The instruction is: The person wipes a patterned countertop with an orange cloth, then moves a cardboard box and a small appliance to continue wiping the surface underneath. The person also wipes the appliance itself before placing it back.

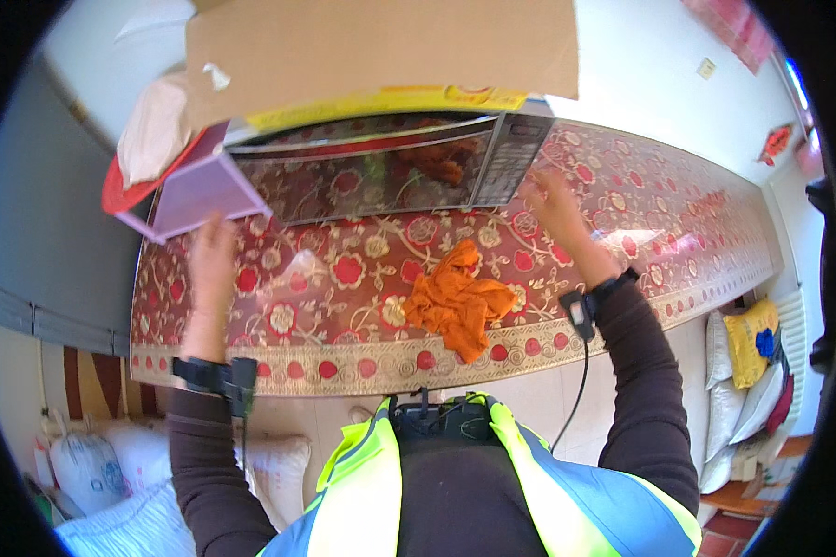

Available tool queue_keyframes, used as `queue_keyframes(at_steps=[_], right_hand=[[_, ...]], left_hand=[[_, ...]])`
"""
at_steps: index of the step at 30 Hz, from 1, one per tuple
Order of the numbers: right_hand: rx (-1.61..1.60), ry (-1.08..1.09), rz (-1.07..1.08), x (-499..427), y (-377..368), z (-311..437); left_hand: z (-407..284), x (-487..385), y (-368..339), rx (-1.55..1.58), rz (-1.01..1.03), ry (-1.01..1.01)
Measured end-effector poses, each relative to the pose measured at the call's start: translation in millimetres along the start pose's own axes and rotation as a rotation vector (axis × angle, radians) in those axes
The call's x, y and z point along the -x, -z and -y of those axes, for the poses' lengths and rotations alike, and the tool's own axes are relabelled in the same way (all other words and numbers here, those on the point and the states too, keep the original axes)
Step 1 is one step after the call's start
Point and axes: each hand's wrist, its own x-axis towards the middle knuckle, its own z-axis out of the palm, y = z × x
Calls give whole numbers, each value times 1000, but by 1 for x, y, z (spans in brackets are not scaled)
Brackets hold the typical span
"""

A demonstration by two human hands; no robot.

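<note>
My left hand (212, 259), blurred, is over the table in front of a lilac stand (212, 188), its fingers pointing forward. I see nothing in it. My right hand (556, 203) is beside the lower right corner of a microwave oven (362, 170), fingers apart and holding nothing; whether it touches the oven is unclear. The oven's dark door reflects the flowered tablecloth (348, 270). Between my arms a crumpled orange cloth (462, 301) lies near the table's front edge.
A large cardboard piece (383, 49) covers the oven's top, above a yellow strip (390, 101). A red tray or basin (116, 186) with a pale cloth bag (155, 129) rests on the stand. Filled sacks (279, 473) lie on the floor at left; others (728, 411) are stacked at right.
</note>
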Motion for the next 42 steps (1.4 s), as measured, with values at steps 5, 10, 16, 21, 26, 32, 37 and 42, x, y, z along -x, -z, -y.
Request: queue_keyframes(at_steps=[5, 10, 16, 21, 26, 32, 37, 42], right_hand=[[321, 349, 664, 132, -83, 15], [580, 313, 842, 152, -111, 36], [635, 283, 654, 139, -135, 19], [582, -39, 459, 98, -181, 9], [691, -260, 496, 54, -221, 17], [696, -289, 534, 26, -261, 60], [688, -296, 536, 11, -290, 107], [595, -34, 571, 23, -319, 160]], left_hand=[[68, 139, -52, -414, 397, -141], [106, 206, -48, -633, 450, -129], [138, 213, -11, -847, 357, 199], [144, 189, 13, -905, 396, 344], [148, 171, 16, -890, 570, 500], [150, 169, 15, -885, 600, 520], [149, 168, 16, -882, 605, 528], [153, 167, 14, -888, 618, 516]])
